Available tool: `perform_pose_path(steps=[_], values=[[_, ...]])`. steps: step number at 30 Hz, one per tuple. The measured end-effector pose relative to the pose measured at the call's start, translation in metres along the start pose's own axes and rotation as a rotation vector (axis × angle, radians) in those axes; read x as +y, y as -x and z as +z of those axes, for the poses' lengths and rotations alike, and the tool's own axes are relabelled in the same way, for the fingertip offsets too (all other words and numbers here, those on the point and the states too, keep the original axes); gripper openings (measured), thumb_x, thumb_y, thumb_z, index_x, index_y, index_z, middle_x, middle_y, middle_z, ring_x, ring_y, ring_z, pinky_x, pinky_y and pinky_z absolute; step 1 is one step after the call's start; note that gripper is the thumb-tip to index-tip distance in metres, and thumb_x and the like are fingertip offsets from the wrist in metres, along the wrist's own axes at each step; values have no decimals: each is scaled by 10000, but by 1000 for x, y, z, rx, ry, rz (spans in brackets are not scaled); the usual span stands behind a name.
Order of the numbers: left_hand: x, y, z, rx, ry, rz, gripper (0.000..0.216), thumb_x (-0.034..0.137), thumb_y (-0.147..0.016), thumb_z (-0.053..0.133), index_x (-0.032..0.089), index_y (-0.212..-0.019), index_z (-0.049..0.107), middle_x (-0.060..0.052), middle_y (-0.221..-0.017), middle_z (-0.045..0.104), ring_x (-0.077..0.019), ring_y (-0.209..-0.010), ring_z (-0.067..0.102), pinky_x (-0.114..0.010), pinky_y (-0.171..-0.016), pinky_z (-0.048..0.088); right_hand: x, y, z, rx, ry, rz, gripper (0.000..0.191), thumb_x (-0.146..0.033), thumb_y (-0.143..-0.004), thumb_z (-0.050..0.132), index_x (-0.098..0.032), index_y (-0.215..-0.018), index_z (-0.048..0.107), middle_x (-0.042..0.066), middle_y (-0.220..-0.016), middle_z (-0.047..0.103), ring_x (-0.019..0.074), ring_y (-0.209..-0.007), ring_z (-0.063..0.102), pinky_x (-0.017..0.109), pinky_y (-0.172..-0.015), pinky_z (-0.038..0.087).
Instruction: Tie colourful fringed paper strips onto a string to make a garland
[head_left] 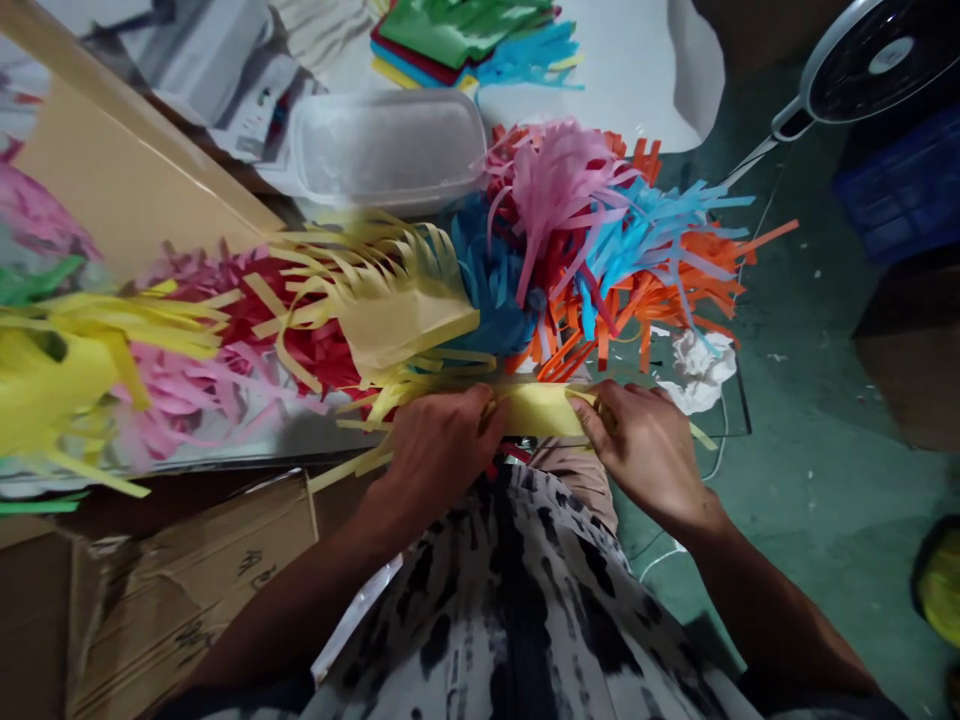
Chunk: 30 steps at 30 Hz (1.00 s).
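Note:
My left hand (442, 435) and my right hand (641, 440) are closed on a yellow strip of fringed tissue paper (541, 408), held taut between them close to my body. Its cut fringe sticks out past my left fingers; a few strips show beyond the right hand. Just beyond my left hand lies a pale yellow fringed paper (412, 310), with blue fringed paper (491, 280) beside it. Ahead of my right hand are orange fringes (697, 280), light blue fringes (645, 230) and a pink bunch (559, 180). The fingertips are partly hidden by the paper.
Bright yellow fringes (52, 350) lie on the left of the table. A clear plastic container (390, 145) stands behind the piles, near stacked green tissue (465, 30). A cardboard box (202, 580) is below left. Crumpled white paper (701, 370) and a fan (889, 55) are at right.

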<state>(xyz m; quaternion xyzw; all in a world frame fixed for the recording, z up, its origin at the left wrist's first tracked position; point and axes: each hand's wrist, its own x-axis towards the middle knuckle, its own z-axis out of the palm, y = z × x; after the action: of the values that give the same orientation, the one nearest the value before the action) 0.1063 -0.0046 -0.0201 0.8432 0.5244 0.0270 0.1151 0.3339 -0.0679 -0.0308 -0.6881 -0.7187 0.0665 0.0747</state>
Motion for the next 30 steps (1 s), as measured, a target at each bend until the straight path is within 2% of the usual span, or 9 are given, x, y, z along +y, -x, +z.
perform_pose_path(steps=[6, 10, 14, 16, 18, 20, 22, 27, 30], values=[[-2, 0, 13, 151, -64, 86, 274, 377, -970, 658, 216, -750, 674, -20, -519, 642, -224, -477, 624, -334, -513, 182, -3, -7, -1, -32, 75, 8, 531, -533, -1117, 340, -198, -844, 649, 66, -691, 692, 222, -640, 621, 349, -674, 286], [0, 2, 12, 237, -109, 130, 265, 357, -1002, 620, 209, -785, 653, -31, -579, 654, -218, -556, 624, -341, -522, 280, -2, -8, 0, -34, 78, 15, 539, -539, -1118, 322, -194, -867, 652, 70, -702, 698, 220, -641, 623, 344, -653, 266], [2, 10, 0, 362, -41, 172, 165, 283, -1009, 621, 172, -1104, 698, -96, -906, 763, -273, -861, 692, -403, -740, 488, -1, -10, -1, -85, 70, 36, 555, -560, -1111, 327, -193, -851, 653, 76, -700, 701, 220, -620, 611, 341, -626, 243], [5, 18, -4, 485, -13, 175, 274, 253, -984, 665, 190, -1251, 678, -104, -1050, 768, -291, -983, 685, -453, -885, 510, 0, -11, -1, -105, 68, 47, 547, -568, -1104, 347, -195, -844, 652, 77, -700, 703, 222, -617, 610, 341, -616, 235], [8, 25, -2, 558, 4, 286, 324, 223, -961, 705, 200, -1283, 678, -86, -1114, 775, -285, -1063, 676, -473, -1008, 500, -1, -11, -1, -106, 63, 54, 532, -571, -1099, 363, -197, -859, 656, 79, -715, 712, 223, -624, 615, 342, -611, 233], [12, 29, 7, 531, 44, 479, 333, 226, -970, 707, 192, -1300, 678, -61, -1174, 789, -260, -1133, 685, -467, -1128, 470, -2, -11, 0, -91, 54, 57, 518, -563, -1101, 367, -196, -882, 660, 84, -739, 725, 223, -631, 620, 347, -610, 238], [14, 30, 20, 437, 91, 589, 355, 273, -1004, 676, 183, -1347, 660, -64, -1285, 776, -251, -1229, 687, -461, -1203, 441, -2, -10, 1, -72, 44, 56, 505, -549, -1103, 371, -195, -890, 661, 92, -757, 730, 227, -643, 626, 352, -613, 255], [10, 35, 42, 300, 121, 528, 425, 314, -1025, 652, 176, -1425, 618, -103, -1431, 707, -285, -1367, 640, -511, -1269, 384, 2, -3, -1, -18, -51, 37, 372, -475, -1090, 450, -190, -984, 665, 85, -827, 747, 248, -748, 668, 366, -689, 371], [8, 42, 43, 274, 125, 503, 411, 284, -1022, 656, 225, -1427, 623, -97, -1452, 693, -280, -1386, 628, -572, -1325, 265, 3, 9, -10, 106, -61, 18, 286, -388, -1063, 518, -182, -1195, 664, 112, -1048, 780, 301, -975, 695, 413, -833, 442]])
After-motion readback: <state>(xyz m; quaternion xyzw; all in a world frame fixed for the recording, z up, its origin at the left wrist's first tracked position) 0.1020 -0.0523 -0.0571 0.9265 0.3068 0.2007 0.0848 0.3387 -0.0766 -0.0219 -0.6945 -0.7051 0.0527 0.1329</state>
